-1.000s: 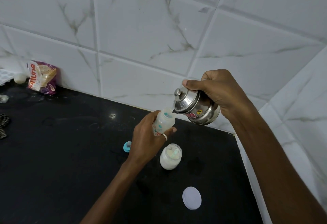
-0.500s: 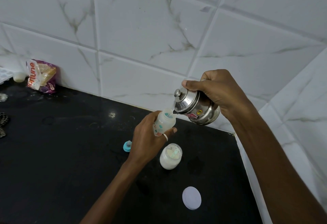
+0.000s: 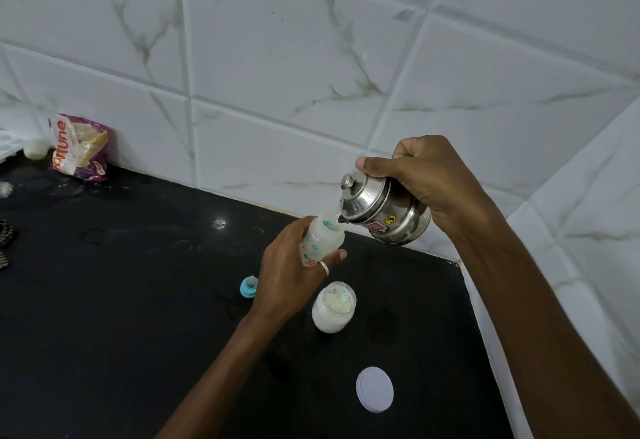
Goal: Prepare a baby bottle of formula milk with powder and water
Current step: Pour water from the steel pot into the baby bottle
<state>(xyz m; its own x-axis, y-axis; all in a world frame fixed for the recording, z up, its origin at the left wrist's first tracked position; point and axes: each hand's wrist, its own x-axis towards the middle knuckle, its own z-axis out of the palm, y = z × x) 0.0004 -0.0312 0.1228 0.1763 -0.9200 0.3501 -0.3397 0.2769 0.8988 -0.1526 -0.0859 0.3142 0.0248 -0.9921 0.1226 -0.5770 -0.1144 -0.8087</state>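
Baby bottle (image 3: pixel 320 237), uncapped and tilted, is gripped in the curled fingers of the left hand (image 3: pixel 291 275) above the black surface (image 3: pixel 104 300). At its 2 o'clock the right hand (image 3: pixel 426 178) grips a tipped steel pot (image 3: pixel 384 213), spout at the bottle's mouth. A powder jar (image 3: pixel 333 307) stands at the left hand's 4 o'clock.

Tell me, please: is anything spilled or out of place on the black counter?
Nothing is plainly spilled: the spout of the steel pot sits right at the mouth of the baby bottle. Only the powder jar stands open, and its white lid lies apart, nearer the front of the counter.
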